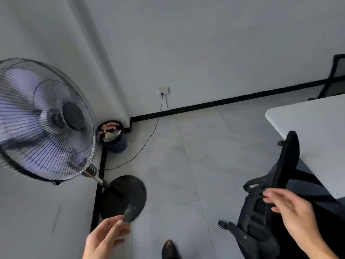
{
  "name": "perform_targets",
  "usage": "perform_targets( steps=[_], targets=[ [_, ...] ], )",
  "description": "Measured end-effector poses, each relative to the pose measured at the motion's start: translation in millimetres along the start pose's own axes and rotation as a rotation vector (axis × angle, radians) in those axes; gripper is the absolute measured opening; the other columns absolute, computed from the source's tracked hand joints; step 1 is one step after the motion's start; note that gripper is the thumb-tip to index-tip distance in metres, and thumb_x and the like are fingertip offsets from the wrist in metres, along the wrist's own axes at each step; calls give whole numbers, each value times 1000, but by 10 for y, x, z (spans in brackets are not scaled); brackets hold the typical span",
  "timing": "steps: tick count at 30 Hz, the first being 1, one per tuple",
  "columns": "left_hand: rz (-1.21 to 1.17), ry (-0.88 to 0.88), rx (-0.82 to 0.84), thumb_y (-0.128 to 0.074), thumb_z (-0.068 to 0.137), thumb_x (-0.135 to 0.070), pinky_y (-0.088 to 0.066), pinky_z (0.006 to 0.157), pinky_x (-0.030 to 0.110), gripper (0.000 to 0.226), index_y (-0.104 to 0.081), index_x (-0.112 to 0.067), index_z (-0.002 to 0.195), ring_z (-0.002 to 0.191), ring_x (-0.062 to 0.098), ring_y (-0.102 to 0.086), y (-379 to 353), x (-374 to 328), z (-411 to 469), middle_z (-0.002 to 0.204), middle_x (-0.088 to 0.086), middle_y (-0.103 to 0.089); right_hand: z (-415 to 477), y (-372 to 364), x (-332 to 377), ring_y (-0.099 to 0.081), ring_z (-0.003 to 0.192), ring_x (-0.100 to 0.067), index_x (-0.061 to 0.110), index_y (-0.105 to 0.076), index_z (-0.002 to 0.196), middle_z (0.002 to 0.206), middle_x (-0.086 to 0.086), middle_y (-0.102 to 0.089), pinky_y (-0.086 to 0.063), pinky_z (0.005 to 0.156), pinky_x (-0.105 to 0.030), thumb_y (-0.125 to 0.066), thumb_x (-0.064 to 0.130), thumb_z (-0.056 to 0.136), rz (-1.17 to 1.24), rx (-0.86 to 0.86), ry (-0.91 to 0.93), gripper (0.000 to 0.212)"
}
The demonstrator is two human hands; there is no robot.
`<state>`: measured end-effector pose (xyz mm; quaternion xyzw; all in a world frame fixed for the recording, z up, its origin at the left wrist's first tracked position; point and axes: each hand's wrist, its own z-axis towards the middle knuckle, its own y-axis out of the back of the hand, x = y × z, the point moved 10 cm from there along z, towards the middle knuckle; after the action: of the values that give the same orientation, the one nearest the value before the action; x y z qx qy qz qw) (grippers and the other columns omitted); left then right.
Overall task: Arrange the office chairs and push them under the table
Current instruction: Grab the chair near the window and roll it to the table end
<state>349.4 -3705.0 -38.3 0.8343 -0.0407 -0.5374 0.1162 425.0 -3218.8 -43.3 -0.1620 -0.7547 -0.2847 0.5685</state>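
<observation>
**Right hand reaches the back of the black chair by the table corner**

A black mesh-backed office chair (285, 165) stands at the near right, with its back edge-on to the camera and just beside the near left corner of a white rectangular table (317, 128). One caster leg sticks out to the left over the pale grey tiled floor (186, 165).

The right hand (291, 212) is at the plastic frame of the chair back, with straight fingers slightly apart. Blur hides whether the tips touch the frame. The left hand (104, 238) hangs free at the near left, fingers loose and spread, holding nothing.

A black pedestal fan with a round wire cage (43, 118) fills the left, its disc base (128, 193) just beyond the left hand. In the far corner sits a dark, full waste basket (116, 141). A thin black cable (149, 135) runs from a white wall socket (164, 90) down across the floor. A second black chair (336, 77) stands against the far right wall. A dark shoe (169, 249) shows at the near edge.
</observation>
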Motion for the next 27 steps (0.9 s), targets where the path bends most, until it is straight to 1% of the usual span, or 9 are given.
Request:
perform_targets(
  steps=[2,5,8,10,14,18,20,23,27],
  targets=[
    [24,-21,87,-58,87,-4,-52,74,43,12,-69,-5,91,83,34,-70,-210,-350,501,79,15,-75,208,71,12,-70,83,-10,22,-72,81,90,-5,-74,-56,69,-20,-64,12,86,-25,-128,-35,14],
    [119,-75,227,-57,88,-4,-53,77,44,13,-68,-6,93,86,36,-69,-707,-863,1137,80,15,-75,446,246,70,-64,100,-18,28,-69,98,105,0,-70,-53,82,-35,-65,21,86,-173,-304,-113,14],
    [154,-134,334,-56,88,-5,-51,81,48,13,-67,-6,94,83,34,-70,-1287,-1372,1583,81,14,-75,716,359,-12,-56,107,-22,21,-52,131,130,-7,-56,-43,87,-38,-66,29,85,-342,-393,-241,48],
    [191,-173,409,-56,88,-6,-51,80,48,12,-67,-6,94,82,32,-70,-1728,-1630,1782,81,12,-76,981,373,-112,-51,122,-28,18,-40,140,141,-11,-47,-43,90,-42,-67,34,84,-384,-389,-327,64],
    [264,-226,523,-62,84,-4,-52,75,45,10,-70,-8,88,77,25,-71,-2528,-1914,1944,78,10,-75,1382,204,-379,-56,117,-30,17,-34,143,137,-8,-52,-49,83,-38,-60,40,87,-505,-294,-473,65],
    [401,-274,707,-72,78,-13,-55,75,45,4,-72,-15,81,74,21,-71,-3228,-2062,2012,73,5,-76,1422,160,-484,-62,103,-19,26,-30,144,122,-1,-61,-54,74,-32,-49,31,93,-640,-384,-510,55],
    [432,-322,760,-72,76,-6,-56,69,39,6,-73,-12,76,69,21,-71,-3493,-2133,2077,67,7,-74,1320,131,-459,-62,103,-14,30,-27,145,122,2,-60,-53,82,-30,-48,31,93,-611,-413,-521,55],
    [434,-443,890,-70,73,8,-52,54,16,20,-73,-9,63,55,19,-68,-3876,-2242,2057,59,11,-72,1174,49,-409,-58,110,-11,38,-26,143,128,7,-56,-48,93,-28,-45,33,93,-591,-440,-539,54],
    [555,-446,1187,-66,75,10,-50,54,16,32,-72,-18,60,52,20,-66,-4338,-2028,1973,62,13,-72,911,-228,-342,-59,96,-5,40,-28,143,123,10,-58,-48,89,-22,-41,30,95,-584,-480,-548,51]
  ],
)
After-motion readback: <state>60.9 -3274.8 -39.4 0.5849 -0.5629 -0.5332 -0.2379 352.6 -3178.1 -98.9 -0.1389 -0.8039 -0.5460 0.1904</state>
